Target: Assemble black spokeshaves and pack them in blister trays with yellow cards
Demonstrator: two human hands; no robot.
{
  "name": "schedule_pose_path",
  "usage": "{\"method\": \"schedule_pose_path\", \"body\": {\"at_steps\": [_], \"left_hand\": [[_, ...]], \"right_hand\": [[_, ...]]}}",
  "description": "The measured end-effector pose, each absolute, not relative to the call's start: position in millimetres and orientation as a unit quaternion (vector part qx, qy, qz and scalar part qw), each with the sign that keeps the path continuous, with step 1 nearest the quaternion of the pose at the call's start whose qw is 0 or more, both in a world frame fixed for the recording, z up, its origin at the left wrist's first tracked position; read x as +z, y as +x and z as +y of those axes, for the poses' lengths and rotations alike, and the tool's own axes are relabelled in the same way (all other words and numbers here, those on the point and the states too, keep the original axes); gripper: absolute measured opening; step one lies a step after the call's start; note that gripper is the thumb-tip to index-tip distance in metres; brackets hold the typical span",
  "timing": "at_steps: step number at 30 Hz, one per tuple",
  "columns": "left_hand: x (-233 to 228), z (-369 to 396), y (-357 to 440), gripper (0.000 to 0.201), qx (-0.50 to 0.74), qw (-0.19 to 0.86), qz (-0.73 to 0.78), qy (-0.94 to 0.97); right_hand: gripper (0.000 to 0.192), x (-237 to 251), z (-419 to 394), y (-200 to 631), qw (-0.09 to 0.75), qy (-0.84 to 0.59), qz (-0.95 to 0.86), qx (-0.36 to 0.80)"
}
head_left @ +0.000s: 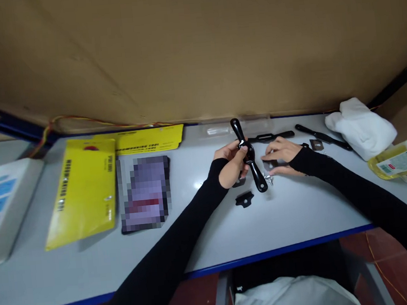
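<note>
Both hands work close together over the middle of the grey table (302, 210). Left hand (231, 162) is clamped around the middle of a black two-handled tool (249, 160) — a spokeshave-like body — held just above the tabletop, while the right hand (281, 152) rests flat beside it, fingers loosely spread and closed on nothing, fingertips almost touching the tool's right side. The tool's long axis runs from far-left to near-right: one handle points up and away toward the cardboard wall, the other points down toward the table edge, its end just beside a small shiny bundle of screws (270, 179). Left hand is the holder, right the nearer free one. A small black plate (244, 199) lies on the table just nearer than the tool — apart from both hands.
</note>
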State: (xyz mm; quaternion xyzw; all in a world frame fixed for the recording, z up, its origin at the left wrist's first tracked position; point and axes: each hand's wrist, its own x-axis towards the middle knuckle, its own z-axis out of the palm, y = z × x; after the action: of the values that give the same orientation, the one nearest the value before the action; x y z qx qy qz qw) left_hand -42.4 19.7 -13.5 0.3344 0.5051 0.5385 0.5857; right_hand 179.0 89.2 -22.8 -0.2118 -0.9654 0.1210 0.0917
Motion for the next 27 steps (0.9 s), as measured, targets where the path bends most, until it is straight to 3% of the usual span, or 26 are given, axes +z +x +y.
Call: {"method": "schedule_pose_path", "body": {"at_steps": [8,17,27], "left_hand": [[-12.9,24.5,-48.2,0.021,0.542,0.609,0.483,0.32],[-21.8,18.1,-48.7,0.036,0.473,0.716,0.398,0.324],[-20.6,-7.0,-22.6,0.062,0.449,0.716,0.396,0.359]], "right_hand": [[0.031,-37.3,74.1,188.8,0.149,-0.223,-0.962,0.053],[0.021,20.6,51.7,195.1,0.365,-0.346,-0.853,0.143],[0.017,3.4,33.3,188.6,0.281,-0.34,-0.767,0.466]]}}
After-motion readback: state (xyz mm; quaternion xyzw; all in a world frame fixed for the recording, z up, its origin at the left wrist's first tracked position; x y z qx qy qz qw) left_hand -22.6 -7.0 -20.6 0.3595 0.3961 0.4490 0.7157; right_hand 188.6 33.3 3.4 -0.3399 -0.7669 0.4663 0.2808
